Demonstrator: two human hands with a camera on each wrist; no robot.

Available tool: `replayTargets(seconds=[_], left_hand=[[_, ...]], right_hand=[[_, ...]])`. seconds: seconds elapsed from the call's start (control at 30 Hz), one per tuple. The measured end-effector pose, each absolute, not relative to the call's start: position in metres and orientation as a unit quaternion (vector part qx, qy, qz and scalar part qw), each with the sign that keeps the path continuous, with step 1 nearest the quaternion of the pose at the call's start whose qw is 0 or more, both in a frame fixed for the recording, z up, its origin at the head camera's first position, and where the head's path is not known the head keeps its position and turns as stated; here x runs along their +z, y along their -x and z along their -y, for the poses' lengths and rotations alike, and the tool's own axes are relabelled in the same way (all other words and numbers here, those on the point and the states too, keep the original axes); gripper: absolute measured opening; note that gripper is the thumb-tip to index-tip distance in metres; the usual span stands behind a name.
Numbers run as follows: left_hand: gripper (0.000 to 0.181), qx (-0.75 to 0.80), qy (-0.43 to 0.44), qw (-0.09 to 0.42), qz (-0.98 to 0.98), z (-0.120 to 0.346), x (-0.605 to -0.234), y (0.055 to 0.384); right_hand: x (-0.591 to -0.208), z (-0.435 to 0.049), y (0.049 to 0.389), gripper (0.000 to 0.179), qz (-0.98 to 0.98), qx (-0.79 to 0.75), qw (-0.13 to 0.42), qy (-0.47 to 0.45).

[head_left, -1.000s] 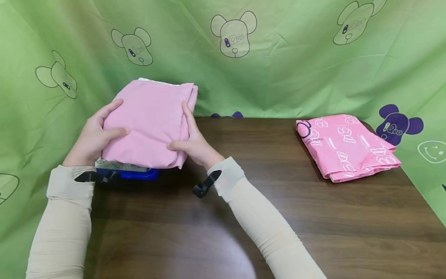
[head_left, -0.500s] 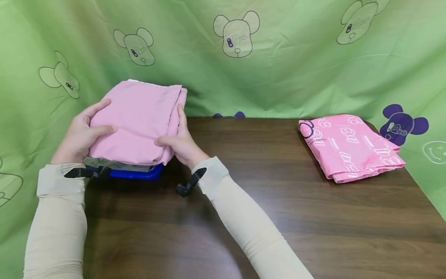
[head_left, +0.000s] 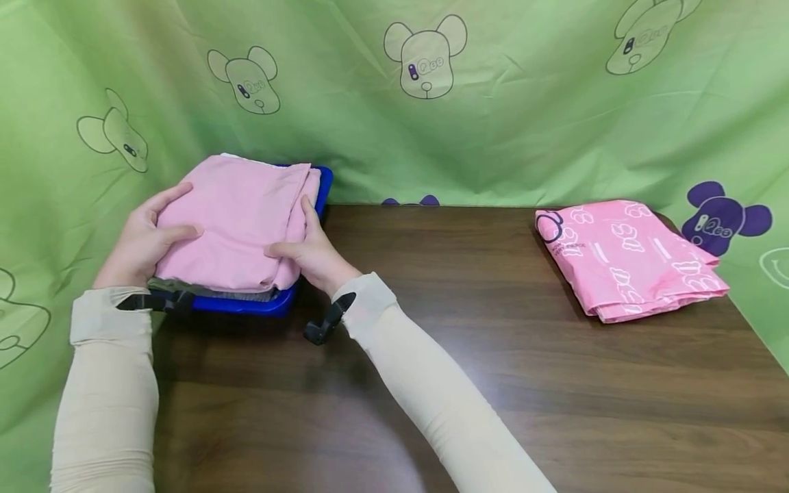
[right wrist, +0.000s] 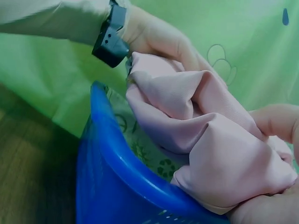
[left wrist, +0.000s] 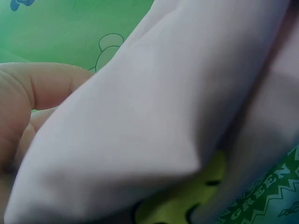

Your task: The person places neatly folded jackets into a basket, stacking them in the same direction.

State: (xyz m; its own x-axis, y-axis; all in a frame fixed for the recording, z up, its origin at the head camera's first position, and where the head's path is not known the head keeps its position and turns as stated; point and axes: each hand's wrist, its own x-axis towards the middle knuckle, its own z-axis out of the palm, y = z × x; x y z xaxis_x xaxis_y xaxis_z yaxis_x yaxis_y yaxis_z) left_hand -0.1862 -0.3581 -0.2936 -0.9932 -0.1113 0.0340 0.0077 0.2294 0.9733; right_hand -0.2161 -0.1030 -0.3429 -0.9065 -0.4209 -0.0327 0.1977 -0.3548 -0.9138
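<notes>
A folded plain pink cloth [head_left: 237, 219] lies over the blue plastic basket [head_left: 243, 305] at the table's back left. My left hand [head_left: 138, 239] grips its left side, thumb on top and fingers round the edge. My right hand [head_left: 317, 253] holds the right side in the same way, close to the basket's right rim. Under the pink cloth shows a green-and-white printed fabric [right wrist: 166, 169] inside the basket in the right wrist view. A yellow patch [left wrist: 182, 200] peeks from beneath the pink fold in the left wrist view.
A folded pink cloth with white prints [head_left: 629, 263] lies on the brown wooden table [head_left: 456, 383] at the back right. A green curtain [head_left: 345, 82] with bear-head drawings closes off the back and both sides.
Both hands have carried the pink cloth left and lowered it toward the basket. More of the blue rim shows now, at the right and front. The printed pink cloth stays in place.
</notes>
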Motion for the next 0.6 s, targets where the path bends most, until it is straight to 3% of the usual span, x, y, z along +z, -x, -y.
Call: replayTargets(seconds=[0.37, 0.6], left_hand=[[0.076, -0.520, -0.036, 0.060, 0.851, 0.361, -0.297, 0.193], [0.079, -0.472, -0.029, 0.042, 0.880, 0.362, -0.305, 0.199]], right_hand=[[-0.339, 0.105, 0.212, 0.094, -0.782, -0.589, 0.125, 0.161], [-0.336, 0.108, 0.201, 0.086, -0.858, -0.465, 0.069, 0.208]])
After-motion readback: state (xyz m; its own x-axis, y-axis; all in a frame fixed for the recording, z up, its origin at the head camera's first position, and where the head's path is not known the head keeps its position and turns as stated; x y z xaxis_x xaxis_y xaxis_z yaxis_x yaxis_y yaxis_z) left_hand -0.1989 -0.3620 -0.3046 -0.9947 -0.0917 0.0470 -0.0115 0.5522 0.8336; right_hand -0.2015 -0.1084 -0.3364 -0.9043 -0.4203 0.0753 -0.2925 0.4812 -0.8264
